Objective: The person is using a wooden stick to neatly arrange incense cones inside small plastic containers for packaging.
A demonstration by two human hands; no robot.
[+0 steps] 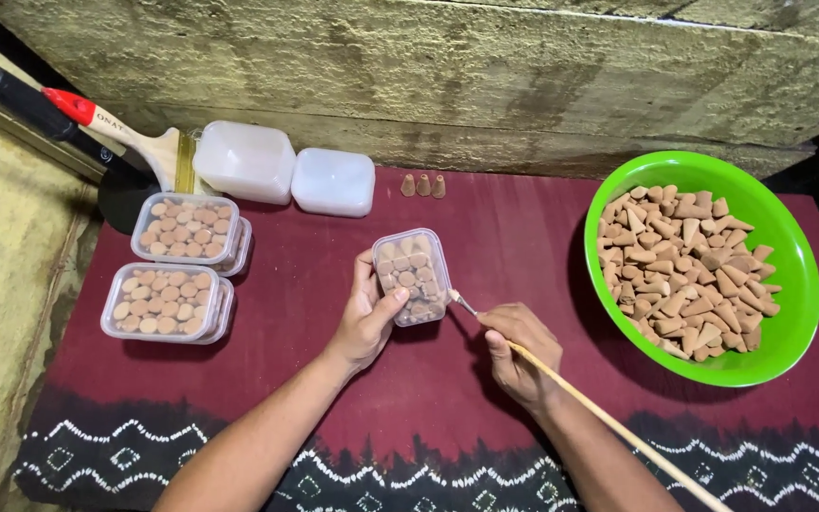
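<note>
My left hand (367,318) grips a small clear plastic box (412,276) filled with brown cone-shaped pieces, holding it by its left and lower side on the dark red cloth (504,237). My right hand (517,356) holds a long thin wooden stick (618,431); its pale tip (455,298) touches the box's right edge. A green bowl (789,313) of several loose brown cones (680,270) sits at the right.
Two stacks of filled clear boxes (185,228) (165,301) stand at the left. Two white upturned containers (244,161) (334,182) sit at the back, with three loose cones (424,186) beside them. A paintbrush (130,137) lies at the far left. A wooden wall (485,66) runs behind.
</note>
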